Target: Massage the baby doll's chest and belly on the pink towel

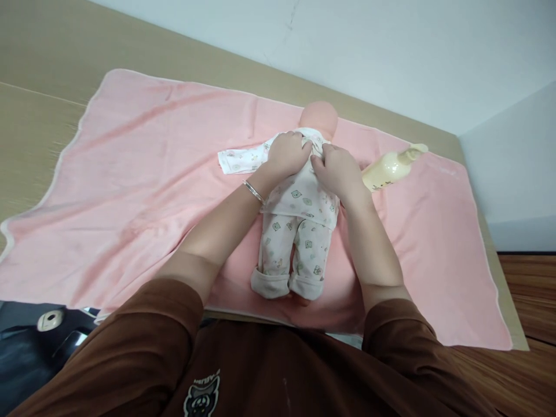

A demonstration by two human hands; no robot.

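A baby doll (319, 117) lies on a pink blanket (143, 156), its head toward the wall. It wears a white printed baby shirt (299, 194) and matching pants (278, 243) with rolled cuffs. One long sleeve stretches out flat to the left. At the shirt's upper chest, my left hand (289, 153) has its fingers curled closed on the fabric. Close beside it, my right hand (340, 171) pinches the shirt just below the neckline. Between the two hands a small gap shows. The exact fold or fastening under my fingertips is too small to make out.
A pale yellow pump bottle (388, 168) lies tilted on the blanket, right of my right hand. The blanket covers a tan table (39, 63) set against a white wall (391, 52). A dark bag-like object (26, 341) is at lower left; wooden floor (532, 301) shows at right.
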